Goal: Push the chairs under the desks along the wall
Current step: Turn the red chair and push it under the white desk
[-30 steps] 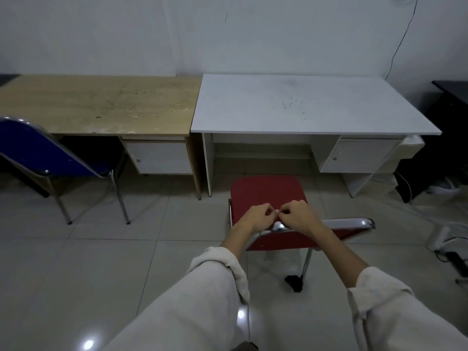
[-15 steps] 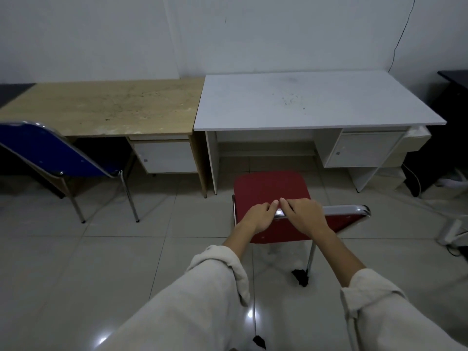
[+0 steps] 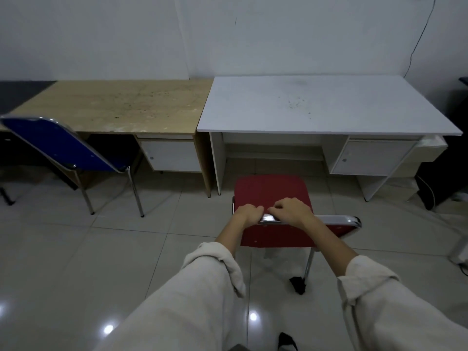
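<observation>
A red chair (image 3: 269, 192) with a chrome frame stands on the tiled floor (image 3: 63, 262) in front of the white desk (image 3: 316, 107), its padded seat pointing toward the open knee space between the desk's left panel and its drawer unit (image 3: 372, 157). The seat's front edge sits just short of the desk, not yet beneath the top. Both of a person's hands grip the chrome top rail (image 3: 336, 220) of the backrest: the left hand (image 3: 249, 214) is curled shut around the rail near its left end, and the right hand (image 3: 292, 211) is closed over it just beside, fingers wrapped forward over the metal, the two hands almost touching. Rolled cream sleeves (image 3: 215, 262) cover both forearms. One rear chair leg ends in a black foot (image 3: 298, 285) on the tile.

To the left, a blue chair (image 3: 63, 148) of the same chrome build stands pulled out from the wooden desk (image 3: 121, 105), angled with its backrest toward the camera's left edge. The wooden desk and the white desk touch side by side along the pale wall (image 3: 101, 34), each with a white drawer cabinet under its right side. A thin cable (image 3: 417, 44) runs down the wall behind the white desk's far right corner. Dark furniture and cords lie at the right margin, too dim to tell apart.
</observation>
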